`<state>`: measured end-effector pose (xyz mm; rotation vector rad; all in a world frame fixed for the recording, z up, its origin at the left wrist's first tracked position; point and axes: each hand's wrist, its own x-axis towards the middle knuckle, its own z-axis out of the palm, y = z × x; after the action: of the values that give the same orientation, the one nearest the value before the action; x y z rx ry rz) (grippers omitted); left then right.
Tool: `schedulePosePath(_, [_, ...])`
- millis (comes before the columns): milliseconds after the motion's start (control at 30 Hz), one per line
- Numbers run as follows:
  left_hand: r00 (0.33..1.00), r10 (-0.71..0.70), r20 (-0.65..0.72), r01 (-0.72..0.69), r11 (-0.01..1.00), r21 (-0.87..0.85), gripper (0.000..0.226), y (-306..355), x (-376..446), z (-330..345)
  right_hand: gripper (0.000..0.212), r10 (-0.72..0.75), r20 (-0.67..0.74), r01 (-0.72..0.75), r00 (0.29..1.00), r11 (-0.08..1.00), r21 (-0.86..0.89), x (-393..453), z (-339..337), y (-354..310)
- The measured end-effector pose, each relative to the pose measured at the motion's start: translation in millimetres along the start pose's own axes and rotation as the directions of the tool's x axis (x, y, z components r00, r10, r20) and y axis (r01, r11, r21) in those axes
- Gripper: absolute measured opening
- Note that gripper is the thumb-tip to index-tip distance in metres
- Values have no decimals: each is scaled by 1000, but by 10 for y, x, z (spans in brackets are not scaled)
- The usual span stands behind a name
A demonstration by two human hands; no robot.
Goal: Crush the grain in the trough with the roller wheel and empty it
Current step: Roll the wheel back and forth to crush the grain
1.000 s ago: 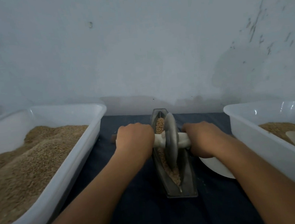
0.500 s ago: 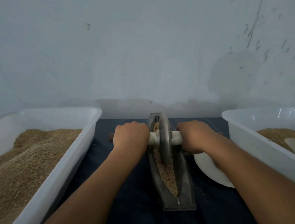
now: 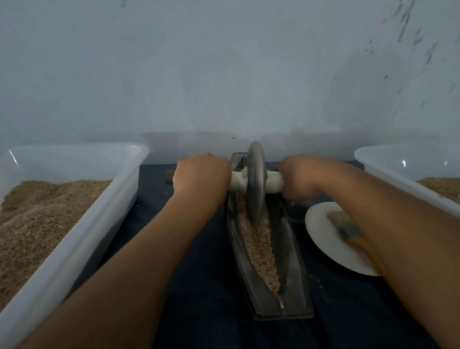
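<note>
A grey metal boat-shaped trough (image 3: 294,285) lies lengthwise on the dark cloth in front of me. Brown grain (image 3: 259,243) fills its groove. The metal roller wheel (image 3: 256,180) stands upright at the trough's far end, on an axle wrapped in white. My left hand (image 3: 201,176) grips the axle left of the wheel. My right hand (image 3: 299,177) grips the axle on the wheel's right side.
A large white tub (image 3: 72,250) heaped with grain stands on the left. Another white tub (image 3: 404,171) with grain and a scoop sits on the right. A white plate (image 3: 324,233) with a brush (image 3: 345,225) lies right of the trough, partly under my right forearm. A wall is close behind.
Both hands have pushed the wheel away from me, from the trough's middle to its far end. More of the grain in the near part of the groove now shows.
</note>
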<state>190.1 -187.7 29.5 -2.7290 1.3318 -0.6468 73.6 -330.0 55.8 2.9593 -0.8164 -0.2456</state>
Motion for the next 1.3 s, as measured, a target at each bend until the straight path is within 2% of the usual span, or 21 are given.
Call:
schedulePosePath(300, [998,-16,-66,16,1000,4,12,-19,75,101,56,-19,40,18,999,1000,9,125,-49,32])
schedulePosePath(467, [996,-2,-94,3,1000,8,13,-9,48,89,44,7,37,-7,999,1000,11,142,-37,46])
schedulePosePath(733, [990,-4,-138,10,999,40,12,32,-67,40,21,26,-107,-24,994,1000,19,80,110,74])
schedulePosePath(967, [989,-50,-142,49,999,-13,18,82,-232,-12,19,6,-143,-4,990,1000,14,-33,163,72])
schedulePosePath(1167, [987,-67,-144,64,998,-29,30,120,-390,-60,17,12,-272,-3,962,999,34,-179,298,76])
schedulePosePath(1300, [984,-78,-160,76,997,-15,29,152,-498,-95,15,9,-314,0,949,1000,30,-298,340,58])
